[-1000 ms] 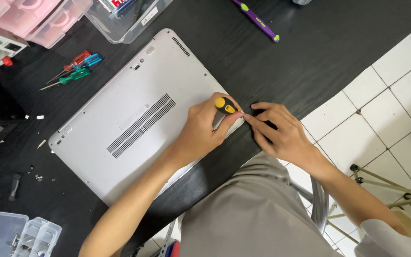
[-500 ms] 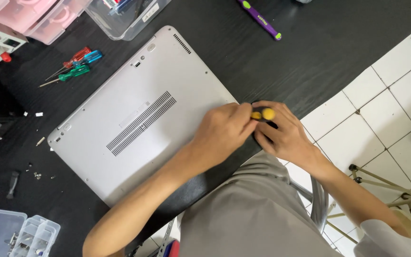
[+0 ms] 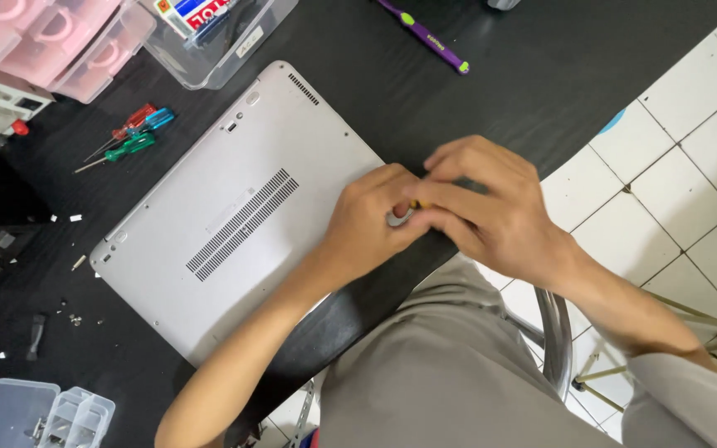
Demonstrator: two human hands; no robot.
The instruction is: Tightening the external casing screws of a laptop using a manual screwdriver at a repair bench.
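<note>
Both hands now close over the near right corner of an upturned silver laptop (image 3: 234, 207) on the black tabletop (image 3: 541, 75). A second ago the yellow-handled screwdriver (image 3: 419, 204) showed clearly; now it is almost covered, suggesting work at 1 corner screw. Left hand (image 3: 371, 222) and right hand (image 3: 491, 203) curl their fingers around it. Its axis cannot be told; the laptop runs diagonally toward the far left.
</note>
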